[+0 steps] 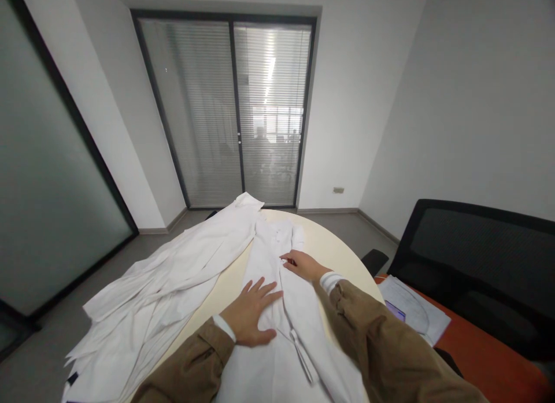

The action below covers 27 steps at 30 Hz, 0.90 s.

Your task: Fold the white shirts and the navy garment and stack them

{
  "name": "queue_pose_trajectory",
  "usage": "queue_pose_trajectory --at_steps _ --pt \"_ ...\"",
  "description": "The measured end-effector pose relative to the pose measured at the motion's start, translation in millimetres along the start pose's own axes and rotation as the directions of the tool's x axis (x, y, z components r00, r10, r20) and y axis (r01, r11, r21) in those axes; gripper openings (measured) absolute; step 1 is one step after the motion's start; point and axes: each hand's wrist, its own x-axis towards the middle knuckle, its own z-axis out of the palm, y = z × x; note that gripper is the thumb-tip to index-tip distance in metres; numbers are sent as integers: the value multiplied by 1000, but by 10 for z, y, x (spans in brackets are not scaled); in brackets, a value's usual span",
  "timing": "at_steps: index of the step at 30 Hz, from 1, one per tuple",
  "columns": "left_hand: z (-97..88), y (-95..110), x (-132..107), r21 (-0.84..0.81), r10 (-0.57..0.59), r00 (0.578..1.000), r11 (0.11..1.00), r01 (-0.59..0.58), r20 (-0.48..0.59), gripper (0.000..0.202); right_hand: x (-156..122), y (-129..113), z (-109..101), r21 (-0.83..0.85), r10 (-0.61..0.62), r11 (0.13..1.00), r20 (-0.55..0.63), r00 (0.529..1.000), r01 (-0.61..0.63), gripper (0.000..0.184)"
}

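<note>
A white coat-like garment [260, 368] lies lengthwise in front of me on a round cream table [342, 255]. My left hand [254, 311] rests flat on it, fingers spread. Farther up, my right hand [303, 265] pinches the garment's edge between thumb and fingertips, near the front seam. A narrow white strap [303, 357] lies loose on the lower part, below both hands. To the left, a heap of similar white garments [173, 281] covers that side of the table and hangs over its edge.
At the right stands a black mesh-backed chair [472, 270] with an orange seat [489, 357]. Papers [416, 310] and a purple-screened phone [395, 311] lie on the seat. Beyond the table are glass panels with blinds [273, 114] and white walls.
</note>
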Motion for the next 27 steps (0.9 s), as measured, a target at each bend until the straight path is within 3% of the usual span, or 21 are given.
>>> queue_pose_trajectory --at_steps 2,5,9,13,17,20,22,24,27 --pt "-61 69 30 -31 31 999 999 -31 -19 89 -36 -24 35 20 26 999 -37 999 -26 34" --pt "-126 231 97 -108 162 985 980 -167 -51 75 -56 -51 48 51 30 998 -47 998 -27 34" --pt "-74 460 174 -208 315 947 924 -322 -64 60 -61 -39 32 92 14 996 -46 999 -10 33" --pt "19 580 177 -307 308 951 906 -292 3 74 -106 0 18 161 7 987 -50 999 1 35" --pt "95 570 164 -376 357 930 876 -302 85 56 -176 29 16 224 0 974 -82 997 19 36" --pt "192 528 193 -477 354 910 851 -218 217 88 -208 36 19 247 -6 969 -97 995 30 36" --pt "258 504 213 -549 390 857 821 -159 336 99 -215 37 20 249 -8 968 -98 995 33 36" --pt "303 491 212 -580 466 807 791 -196 364 74 -215 37 20 244 -11 969 -104 995 36 35" --pt "317 506 158 -508 571 764 773 -380 299 15 -209 39 19 233 -13 972 -103 995 37 35"
